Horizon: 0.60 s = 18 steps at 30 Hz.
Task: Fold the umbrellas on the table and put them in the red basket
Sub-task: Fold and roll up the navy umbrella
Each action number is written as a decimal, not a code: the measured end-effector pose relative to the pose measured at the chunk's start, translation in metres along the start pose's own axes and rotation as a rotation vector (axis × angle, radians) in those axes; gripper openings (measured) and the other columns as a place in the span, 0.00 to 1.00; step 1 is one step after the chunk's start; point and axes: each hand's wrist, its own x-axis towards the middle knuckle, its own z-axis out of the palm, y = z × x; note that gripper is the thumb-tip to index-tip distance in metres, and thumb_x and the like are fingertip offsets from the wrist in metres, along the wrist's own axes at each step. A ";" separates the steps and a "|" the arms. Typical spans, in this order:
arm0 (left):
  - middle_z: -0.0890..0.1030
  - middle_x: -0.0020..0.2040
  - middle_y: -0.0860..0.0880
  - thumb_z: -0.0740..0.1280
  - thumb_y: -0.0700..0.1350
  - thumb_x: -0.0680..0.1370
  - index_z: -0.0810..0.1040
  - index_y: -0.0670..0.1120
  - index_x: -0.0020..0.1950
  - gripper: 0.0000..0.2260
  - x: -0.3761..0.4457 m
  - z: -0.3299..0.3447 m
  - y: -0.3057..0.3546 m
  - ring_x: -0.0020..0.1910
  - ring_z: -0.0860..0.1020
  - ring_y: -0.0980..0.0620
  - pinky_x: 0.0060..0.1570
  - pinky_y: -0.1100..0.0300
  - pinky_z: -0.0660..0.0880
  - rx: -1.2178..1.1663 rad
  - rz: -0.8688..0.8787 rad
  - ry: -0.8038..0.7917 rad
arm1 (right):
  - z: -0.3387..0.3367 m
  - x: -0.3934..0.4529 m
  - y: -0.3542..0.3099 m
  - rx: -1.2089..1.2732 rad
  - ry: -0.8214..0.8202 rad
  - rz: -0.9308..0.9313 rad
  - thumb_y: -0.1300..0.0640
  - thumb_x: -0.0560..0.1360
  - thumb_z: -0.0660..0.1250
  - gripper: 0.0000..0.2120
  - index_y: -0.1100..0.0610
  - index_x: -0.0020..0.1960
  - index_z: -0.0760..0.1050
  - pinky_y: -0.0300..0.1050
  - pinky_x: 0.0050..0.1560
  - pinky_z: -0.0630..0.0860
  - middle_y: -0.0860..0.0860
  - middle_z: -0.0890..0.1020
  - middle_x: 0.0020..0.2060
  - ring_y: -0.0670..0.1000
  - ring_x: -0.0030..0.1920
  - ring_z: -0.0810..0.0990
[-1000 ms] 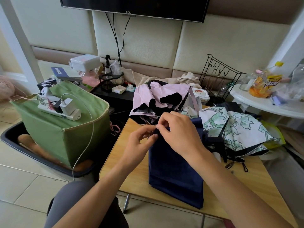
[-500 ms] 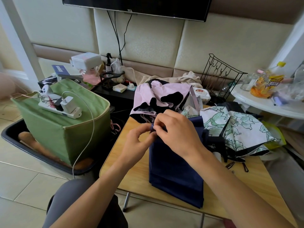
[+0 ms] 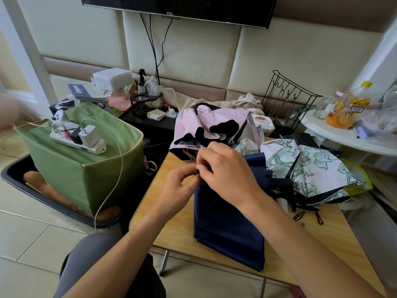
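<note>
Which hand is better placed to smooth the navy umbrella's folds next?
Probably the right hand: it lies over the navy umbrella, pinching its top edge. The left hand pinches the same spot from the side edge.

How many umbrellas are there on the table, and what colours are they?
Navy blue umbrella: 1, pinched at its top edge by the left hand and the right hand
Pink and black umbrella: 1
White umbrella with green flowers: 1
Total: 3 umbrellas on the table
</note>
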 end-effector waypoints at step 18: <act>0.85 0.46 0.55 0.72 0.42 0.80 0.86 0.53 0.50 0.06 -0.003 -0.011 -0.005 0.50 0.82 0.48 0.55 0.42 0.78 0.117 0.066 0.245 | -0.027 -0.019 0.019 -0.075 -0.045 0.089 0.52 0.76 0.74 0.07 0.51 0.46 0.77 0.43 0.43 0.66 0.45 0.76 0.40 0.48 0.42 0.75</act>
